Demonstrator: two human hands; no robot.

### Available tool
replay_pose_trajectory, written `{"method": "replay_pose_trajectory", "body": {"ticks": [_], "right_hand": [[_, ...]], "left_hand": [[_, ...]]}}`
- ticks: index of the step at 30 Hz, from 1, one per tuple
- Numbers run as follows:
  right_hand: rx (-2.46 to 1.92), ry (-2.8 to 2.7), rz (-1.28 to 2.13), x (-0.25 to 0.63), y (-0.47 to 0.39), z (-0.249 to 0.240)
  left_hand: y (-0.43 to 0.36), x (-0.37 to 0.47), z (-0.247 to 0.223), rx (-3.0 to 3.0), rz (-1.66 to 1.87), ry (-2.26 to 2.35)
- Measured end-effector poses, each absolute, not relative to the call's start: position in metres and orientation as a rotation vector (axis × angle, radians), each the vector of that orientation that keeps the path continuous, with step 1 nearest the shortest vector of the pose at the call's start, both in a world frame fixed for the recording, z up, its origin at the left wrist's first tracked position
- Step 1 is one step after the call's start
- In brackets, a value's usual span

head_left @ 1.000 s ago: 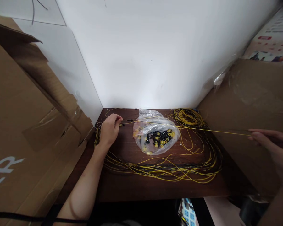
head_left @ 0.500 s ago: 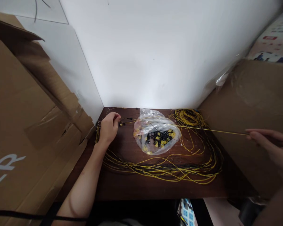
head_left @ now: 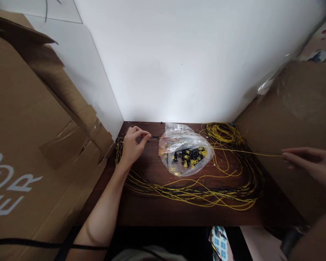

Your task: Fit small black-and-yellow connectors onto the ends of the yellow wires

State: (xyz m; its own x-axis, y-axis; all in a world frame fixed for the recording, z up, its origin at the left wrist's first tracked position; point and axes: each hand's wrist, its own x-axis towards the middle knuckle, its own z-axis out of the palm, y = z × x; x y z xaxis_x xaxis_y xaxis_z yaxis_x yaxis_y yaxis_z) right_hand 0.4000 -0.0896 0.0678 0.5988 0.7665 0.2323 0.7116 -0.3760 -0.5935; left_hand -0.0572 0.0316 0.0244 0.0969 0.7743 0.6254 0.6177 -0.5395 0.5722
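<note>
A clear plastic bag lies crumpled on the dark brown surface, holding a loose heap of small black and yellow pieces. The heap sits in the bag's near half; more yellow shows blurrily through the film at its left edge.

A long wire, mostly yellow, runs in the air across the bag, from beyond its left side to well out on its right. Left of the bag, the left hand pinches the wire's dark end between thumb and forefinger, just beside a small dark piece. Well to the bag's right, the right hand pinches the other stretch between thumb and fingers.

A yellow coil lies behind the bag to its right, and yellow and black loops sweep around in front. Cardboard boxes stand on both sides of the bag, their insides hidden.
</note>
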Motion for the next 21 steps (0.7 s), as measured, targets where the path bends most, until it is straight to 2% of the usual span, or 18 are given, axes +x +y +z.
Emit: {"method": "replay_pose_trajectory", "body": {"ticks": [3,6,7,13,21], "right_hand": [[-2.421,-1.318,-0.013,0.374,-0.073,0.075],[-2.145,-1.473,-0.262,0.314,-0.058,0.078],[-1.998,-1.553,-0.254,0.288,-0.053,0.078],[-1.315,-2.055,0.204,0.157,-0.028,0.061],[-1.244,-2.047,0.678,0.135,-0.004,0.031]], "left_hand": [[0.028,-0.050,0.026,2.226,1.415,1.337],[0.025,-0.045,0.026,2.242,1.385,1.285],[0.025,-0.043,0.025,2.239,1.382,1.265],[0.019,-0.036,0.025,2.199,1.368,1.164],[0.017,-0.034,0.025,2.417,1.401,1.286]]}}
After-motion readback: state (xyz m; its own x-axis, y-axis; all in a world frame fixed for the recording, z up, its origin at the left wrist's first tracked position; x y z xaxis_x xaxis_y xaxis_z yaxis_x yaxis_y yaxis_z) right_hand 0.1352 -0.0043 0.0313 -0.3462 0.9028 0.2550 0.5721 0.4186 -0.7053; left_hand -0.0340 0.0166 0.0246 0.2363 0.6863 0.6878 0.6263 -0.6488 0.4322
